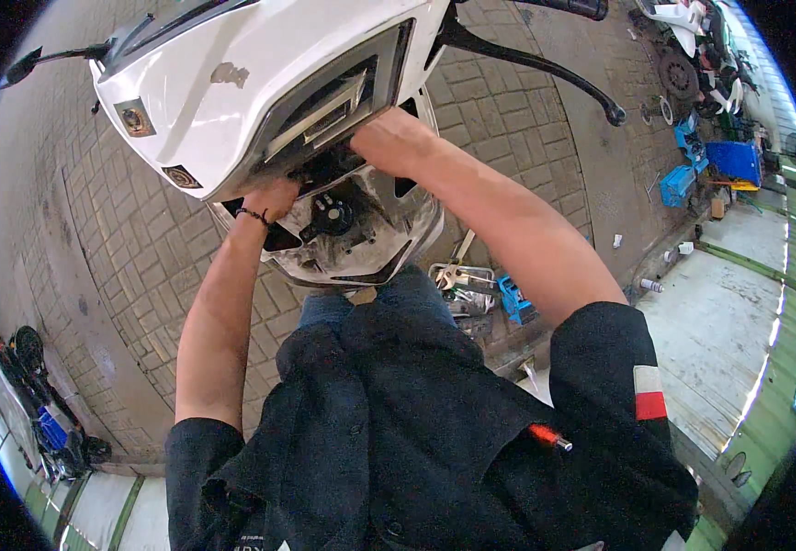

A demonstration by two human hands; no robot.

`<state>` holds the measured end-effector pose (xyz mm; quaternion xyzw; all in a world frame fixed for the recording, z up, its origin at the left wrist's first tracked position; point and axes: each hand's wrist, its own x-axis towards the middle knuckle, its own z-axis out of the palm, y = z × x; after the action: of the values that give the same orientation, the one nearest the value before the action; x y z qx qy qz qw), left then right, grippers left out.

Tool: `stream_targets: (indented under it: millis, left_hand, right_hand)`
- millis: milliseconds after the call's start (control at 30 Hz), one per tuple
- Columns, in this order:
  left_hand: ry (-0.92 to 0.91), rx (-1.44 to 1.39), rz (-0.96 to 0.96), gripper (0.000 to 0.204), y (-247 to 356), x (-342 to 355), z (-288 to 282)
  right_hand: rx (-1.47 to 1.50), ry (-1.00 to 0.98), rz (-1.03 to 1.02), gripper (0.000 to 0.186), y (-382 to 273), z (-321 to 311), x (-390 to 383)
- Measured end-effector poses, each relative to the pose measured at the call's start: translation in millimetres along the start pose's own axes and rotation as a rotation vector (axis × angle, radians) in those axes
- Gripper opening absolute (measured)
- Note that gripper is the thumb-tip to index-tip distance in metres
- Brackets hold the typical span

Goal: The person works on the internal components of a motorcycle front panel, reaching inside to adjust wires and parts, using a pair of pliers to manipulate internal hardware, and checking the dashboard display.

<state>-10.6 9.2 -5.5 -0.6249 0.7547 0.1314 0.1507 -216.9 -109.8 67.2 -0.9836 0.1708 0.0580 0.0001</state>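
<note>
In front of me is the white front of a scooter, its upper cowl [197, 101] tilted above the lower front panel [389, 241]. My left hand [273, 198] reaches into the dark gap between the two, at the cowl's lower edge; its fingers are hidden. On the other side of the gap, my right hand [392, 142] is curled against the cowl's edge, beside the dark-framed light unit [329, 118]. Whatever its fingertips grip is out of sight. A round black part, probably a horn [331, 215], sits in the lower panel between my forearms.
A black lever [536, 66] juts out at the upper right, and a mirror [53, 61] at the upper left. By my legs lies a tray of tools [462, 285] with a blue box [514, 299]. Blue toolboxes [681, 184] stand farther right on the paving.
</note>
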Motion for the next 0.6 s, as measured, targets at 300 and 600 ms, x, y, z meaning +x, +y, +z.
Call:
stream_targets:
  millis: [300, 600]
  left_hand:
    - [0.016, -0.449, -0.09, 0.047, -12, 0, -5]
    - [0.084, -0.468, -0.147, 0.053, -3, -6, -18]
  right_hand:
    - [-0.047, -0.04, 0.043, 0.016, 4, -34, -7]
    - [0.025, -0.162, 0.055, 0.017, 5, -44, -4]
